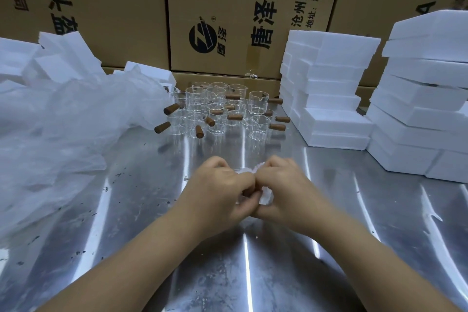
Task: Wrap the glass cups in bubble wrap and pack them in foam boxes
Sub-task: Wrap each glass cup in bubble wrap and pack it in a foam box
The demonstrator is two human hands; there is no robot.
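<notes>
Bubble wrap is being held in a small crumpled bundle at the middle of the head view, over the steel table. It is being gripped from one side by the left hand and from the other by the right hand, with the fingers of both curled tightly round it and the two hands touching. Whatever is being enclosed in the bundle is being hidden by the hands and the wrap, so a cup inside cannot be confirmed. Beyond the hands, the unwrapped glass cups, with brown wooden handles, are being shown upright in a close cluster on the table. A loose heap of plastic sheeting is being shown to their left, reaching the nearest cups. White foam boxes are being shown stacked in two piles to the right, well apart from the hands. Printed cardboard cartons are being shown behind everything.
</notes>
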